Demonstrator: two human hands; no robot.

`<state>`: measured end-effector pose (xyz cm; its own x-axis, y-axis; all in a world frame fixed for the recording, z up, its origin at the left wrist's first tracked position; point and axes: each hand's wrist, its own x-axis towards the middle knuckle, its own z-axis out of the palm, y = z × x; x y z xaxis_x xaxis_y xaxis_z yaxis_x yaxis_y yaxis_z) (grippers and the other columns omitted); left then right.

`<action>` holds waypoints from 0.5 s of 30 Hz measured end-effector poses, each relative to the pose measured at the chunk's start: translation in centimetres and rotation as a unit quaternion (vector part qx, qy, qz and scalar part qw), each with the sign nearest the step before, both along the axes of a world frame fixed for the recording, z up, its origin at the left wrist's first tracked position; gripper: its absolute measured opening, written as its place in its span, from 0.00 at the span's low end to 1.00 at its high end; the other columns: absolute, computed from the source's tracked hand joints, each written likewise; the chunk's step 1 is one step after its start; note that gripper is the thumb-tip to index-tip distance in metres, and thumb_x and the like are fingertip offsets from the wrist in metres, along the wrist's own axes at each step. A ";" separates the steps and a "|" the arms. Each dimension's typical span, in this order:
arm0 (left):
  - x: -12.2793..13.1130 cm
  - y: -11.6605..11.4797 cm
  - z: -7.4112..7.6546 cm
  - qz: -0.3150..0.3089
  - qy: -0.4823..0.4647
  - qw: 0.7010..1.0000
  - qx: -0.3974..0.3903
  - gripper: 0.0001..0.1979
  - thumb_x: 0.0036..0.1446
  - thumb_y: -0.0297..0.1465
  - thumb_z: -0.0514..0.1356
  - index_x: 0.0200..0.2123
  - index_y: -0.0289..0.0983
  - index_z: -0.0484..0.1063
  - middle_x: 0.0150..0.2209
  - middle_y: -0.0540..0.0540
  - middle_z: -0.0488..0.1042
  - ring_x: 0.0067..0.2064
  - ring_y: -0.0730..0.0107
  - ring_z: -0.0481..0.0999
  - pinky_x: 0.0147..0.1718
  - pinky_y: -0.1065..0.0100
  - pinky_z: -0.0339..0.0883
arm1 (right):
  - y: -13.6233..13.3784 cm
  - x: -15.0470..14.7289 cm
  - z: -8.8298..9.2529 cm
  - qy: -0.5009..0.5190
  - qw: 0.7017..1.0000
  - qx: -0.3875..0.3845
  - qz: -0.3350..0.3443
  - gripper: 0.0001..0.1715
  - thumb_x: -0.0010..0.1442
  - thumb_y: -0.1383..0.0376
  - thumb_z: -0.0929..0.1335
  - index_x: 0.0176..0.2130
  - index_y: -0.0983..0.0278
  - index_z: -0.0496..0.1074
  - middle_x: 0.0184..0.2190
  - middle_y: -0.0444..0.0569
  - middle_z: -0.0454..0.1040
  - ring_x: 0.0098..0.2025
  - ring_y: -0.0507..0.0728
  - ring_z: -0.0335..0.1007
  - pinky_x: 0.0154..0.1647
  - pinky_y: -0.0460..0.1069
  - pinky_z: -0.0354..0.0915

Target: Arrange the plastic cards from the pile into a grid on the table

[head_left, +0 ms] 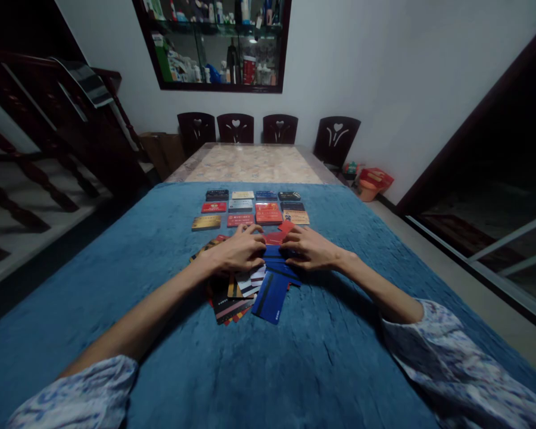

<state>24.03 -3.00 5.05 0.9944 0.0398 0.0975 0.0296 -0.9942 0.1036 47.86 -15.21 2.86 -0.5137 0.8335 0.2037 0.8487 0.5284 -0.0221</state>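
Observation:
Both my hands rest on a loose, overlapping pile of plastic cards on the blue cloth. My left hand [240,249] lies over the pile's left side, fingers curved and apart. My right hand [310,247] touches the right side, its fingers likewise bent and apart. Between them show blue cards [274,255] and red cards [274,238]. Closer to me, a blue card [270,298] with a dark stripe overlaps white striped cards [248,286] and a dark card [230,310]. Part of the pile is hidden under my hands.
Beyond the pile, several small card stacks stand in rows, among them a red stack [268,213] and a gold one [206,223]. The blue cloth [161,369] covers the near table; its far part is bare patterned stone [259,162]. Dark chairs [235,127] line the far end.

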 end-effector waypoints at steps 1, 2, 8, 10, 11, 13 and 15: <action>0.0 0.0 0.0 -0.001 -0.002 1.000 0.003 0.08 0.61 0.33 0.61 0.40 0.37 0.77 0.49 0.40 0.79 0.62 0.47 0.63 0.56 0.45 0.55 | 0.0 0.0 -0.1 -0.005 1.000 0.006 -0.001 0.20 0.65 0.57 0.69 0.52 0.63 0.77 0.48 0.57 0.78 0.50 0.64 0.65 0.48 0.58 0.61; 0.0 -0.1 -0.1 -0.002 -0.002 1.000 0.007 0.08 0.61 0.32 0.61 0.41 0.37 0.77 0.50 0.39 0.78 0.62 0.47 0.63 0.56 0.46 0.55 | 0.1 -0.1 -0.3 -0.011 1.000 0.012 -0.004 0.20 0.65 0.57 0.69 0.52 0.63 0.77 0.48 0.57 0.78 0.50 0.64 0.65 0.48 0.58 0.61; 0.1 0.0 -0.5 0.006 -0.012 0.999 0.030 0.07 0.62 0.32 0.60 0.41 0.37 0.77 0.50 0.39 0.78 0.60 0.49 0.64 0.55 0.49 0.56 | 0.5 -0.6 -1.1 -0.040 0.997 0.045 -0.046 0.18 0.68 0.59 0.67 0.53 0.62 0.77 0.48 0.58 0.79 0.51 0.64 0.65 0.47 0.57 0.60; 0.1 0.1 -0.6 0.017 -0.009 0.999 0.029 0.09 0.62 0.33 0.61 0.43 0.37 0.76 0.51 0.39 0.78 0.59 0.48 0.65 0.54 0.50 0.56 | 0.5 -0.7 -1.3 -0.039 0.997 0.047 -0.050 0.17 0.68 0.60 0.67 0.53 0.62 0.77 0.49 0.58 0.79 0.51 0.64 0.65 0.48 0.57 0.60; 0.0 0.2 -0.6 0.023 -0.007 0.999 0.026 0.09 0.62 0.34 0.62 0.44 0.37 0.76 0.51 0.38 0.78 0.59 0.49 0.65 0.53 0.50 0.57 | 0.5 -0.6 -1.3 -0.037 0.997 0.044 -0.046 0.17 0.68 0.60 0.67 0.54 0.62 0.77 0.49 0.58 0.79 0.51 0.64 0.65 0.48 0.57 0.60; 0.0 0.4 -0.7 0.031 0.000 0.999 0.020 0.10 0.62 0.34 0.62 0.45 0.37 0.76 0.51 0.39 0.78 0.59 0.49 0.65 0.52 0.51 0.57 | 0.4 -0.5 -1.3 -0.030 0.998 0.036 -0.035 0.18 0.68 0.61 0.67 0.54 0.62 0.77 0.50 0.58 0.79 0.51 0.64 0.65 0.48 0.58 0.61; 0.0 0.4 -0.8 0.031 0.005 0.999 0.017 0.08 0.63 0.33 0.62 0.44 0.37 0.76 0.51 0.39 0.78 0.59 0.50 0.65 0.53 0.51 0.57 | 0.5 -0.4 -1.3 -0.026 0.999 0.031 -0.027 0.18 0.67 0.61 0.68 0.55 0.62 0.77 0.52 0.57 0.79 0.52 0.64 0.64 0.48 0.58 0.61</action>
